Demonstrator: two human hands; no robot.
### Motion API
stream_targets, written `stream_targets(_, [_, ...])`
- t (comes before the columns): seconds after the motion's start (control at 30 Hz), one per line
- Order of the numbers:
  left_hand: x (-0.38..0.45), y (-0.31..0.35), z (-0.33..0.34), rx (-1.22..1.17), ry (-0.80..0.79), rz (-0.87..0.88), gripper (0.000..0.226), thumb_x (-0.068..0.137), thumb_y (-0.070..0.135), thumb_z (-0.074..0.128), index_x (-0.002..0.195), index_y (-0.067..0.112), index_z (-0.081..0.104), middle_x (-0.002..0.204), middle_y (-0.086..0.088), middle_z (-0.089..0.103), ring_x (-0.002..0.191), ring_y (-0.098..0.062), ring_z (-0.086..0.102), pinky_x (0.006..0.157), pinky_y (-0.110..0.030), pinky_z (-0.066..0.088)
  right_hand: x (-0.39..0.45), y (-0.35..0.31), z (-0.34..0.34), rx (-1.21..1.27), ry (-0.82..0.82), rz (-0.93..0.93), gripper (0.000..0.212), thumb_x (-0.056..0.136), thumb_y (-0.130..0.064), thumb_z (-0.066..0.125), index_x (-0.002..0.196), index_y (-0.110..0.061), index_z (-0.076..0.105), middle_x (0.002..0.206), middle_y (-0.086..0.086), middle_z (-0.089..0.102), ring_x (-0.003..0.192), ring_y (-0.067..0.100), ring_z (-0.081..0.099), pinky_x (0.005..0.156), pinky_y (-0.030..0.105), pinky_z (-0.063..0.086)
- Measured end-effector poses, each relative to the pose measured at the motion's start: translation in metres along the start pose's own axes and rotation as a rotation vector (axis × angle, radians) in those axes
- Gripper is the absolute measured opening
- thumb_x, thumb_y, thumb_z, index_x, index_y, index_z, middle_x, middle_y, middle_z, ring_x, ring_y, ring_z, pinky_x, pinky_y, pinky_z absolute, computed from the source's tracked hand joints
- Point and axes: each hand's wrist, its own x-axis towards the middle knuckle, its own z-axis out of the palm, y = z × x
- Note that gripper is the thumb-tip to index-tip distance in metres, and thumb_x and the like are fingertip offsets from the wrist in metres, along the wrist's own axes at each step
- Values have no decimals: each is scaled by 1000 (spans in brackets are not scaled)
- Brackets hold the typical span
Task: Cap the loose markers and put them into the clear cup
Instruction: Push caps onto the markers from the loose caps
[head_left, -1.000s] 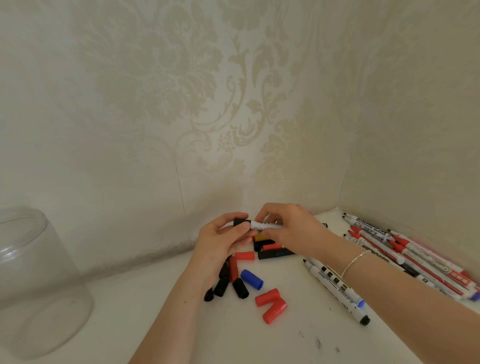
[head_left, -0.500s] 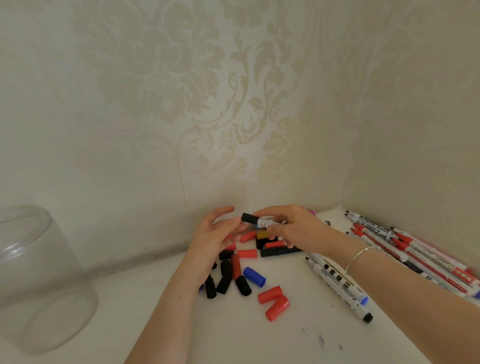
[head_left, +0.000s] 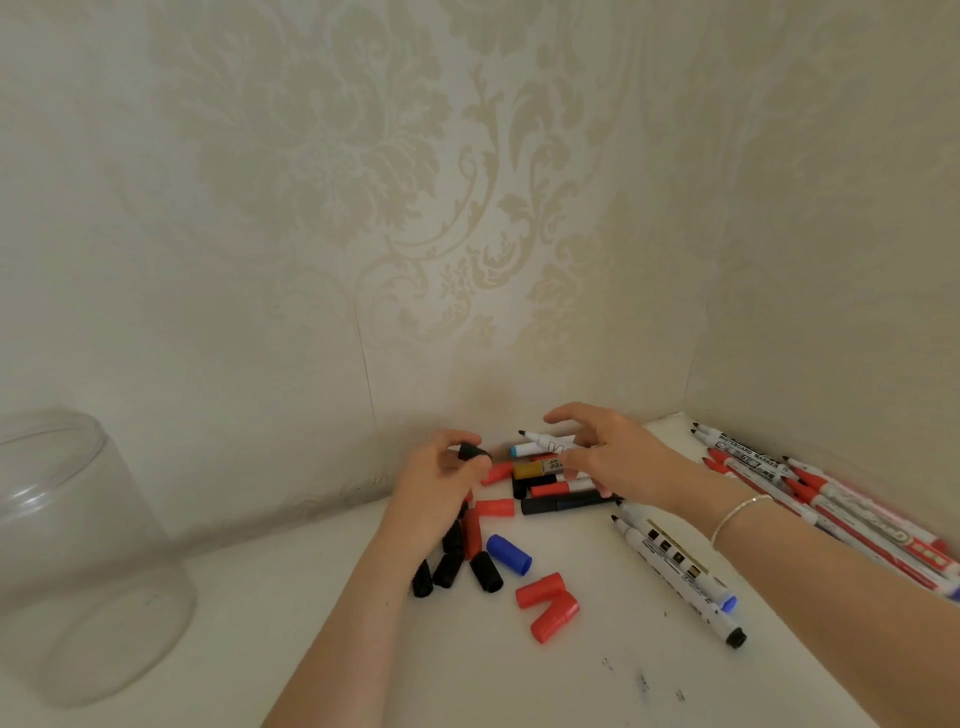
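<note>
Between both hands (head_left: 441, 467) (head_left: 613, 457), loose caps (head_left: 498, 558) (red, black).

Damask wallpaper (head_left: 363, 182); white tabletop (head_left: 467, 675), ink specks (head_left: 641, 683).

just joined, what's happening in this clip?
A person is sorting whiteboard markers on a white table. The left hand pinches a black cap; the right hand holds an uncapped black-tipped marker beside it, not yet capped. Loose caps and more markers lie around. The clear cup at far left looks empty.
</note>
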Motion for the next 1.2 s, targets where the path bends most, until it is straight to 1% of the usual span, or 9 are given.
stream_targets(0.1, [-2, -3, 9, 365, -118, 103, 12, 87, 29, 66, 97, 35, 66, 100, 18, 61, 92, 1, 56, 84, -20, 46, 2, 4, -1, -8, 57, 51, 28, 92, -13, 53, 118, -23, 49, 83, 5, 66, 47, 10, 45, 45, 22, 41])
stream_targets(0.23, [-1, -7, 21, 629, -138, 162, 12, 85, 41, 64, 96, 39, 65, 108, 19, 56, 106, -5, 50, 103, -34, 32, 4, 5, -1, 16, 96, 91, 26, 89, -11, 53, 113, -23, 49, 85, 9, 68, 47, 12, 46, 46, 24, 41])
stream_targets(0.3, [3, -8, 27, 629, -83, 140, 16, 88, 41, 59, 102, 38, 65, 110, 16, 57, 108, -7, 50, 104, -33, 30, 4, 4, 0, 27, 112, 104, 26, 89, -11, 53, 112, -23, 50, 88, 11, 68, 48, 12, 47, 43, 21, 40])
stream_targets(0.4, [13, -9, 34, 615, 9, 116, 16, 93, 32, 53, 103, 34, 64, 99, 14, 66, 99, -9, 57, 102, -33, 36, 5, 1, 1, 82, 140, 133, 27, 88, -8, 53, 112, -19, 50, 92, 14, 67, 49, 10, 48, 37, 16, 38])
stream_targets(0.63, [24, -3, 46, 822, 29, 51, 21, 91, 42, 52, 102, 26, 61, 88, 6, 66, 88, -15, 60, 95, -35, 36, 3, -8, 7, 179, 157, 179, 22, 90, -4, 52, 111, -10, 49, 101, 22, 65, 48, 11, 47, 31, 15, 33])
stream_targets(0.8, [26, -1, 54, 840, 31, 76, 23, 89, 38, 50, 107, 28, 61, 90, 6, 65, 91, -17, 57, 89, -35, 34, 3, -8, 6, 190, 162, 185, 23, 90, -3, 52, 112, -10, 49, 98, 22, 65, 48, 11, 47, 32, 15, 35])
stream_targets(0.93, [27, -1, 59, 860, 48, 87, 27, 88, 36, 50, 113, 31, 59, 95, 6, 64, 95, -18, 55, 90, -36, 32, 3, -9, 6, 185, 165, 190, 22, 90, -5, 53, 110, -11, 50, 99, 24, 65, 50, 12, 46, 32, 15, 35])
stream_targets(1.07, [29, -2, 58, 877, 50, 105, 26, 89, 30, 49, 113, 30, 59, 96, 5, 62, 96, -18, 54, 89, -35, 32, 0, -11, 3, 198, 164, 198, 23, 89, -2, 51, 111, -10, 50, 100, 23, 65, 51, 10, 47, 31, 13, 33])
stream_targets(1.2, [29, -5, 55, 892, 33, 127, 24, 91, 33, 49, 112, 28, 58, 101, 5, 60, 99, -18, 53, 91, -36, 33, -1, -12, 1, 192, 158, 205, 23, 90, -3, 51, 111, -11, 51, 101, 21, 64, 53, 11, 48, 31, 12, 33])
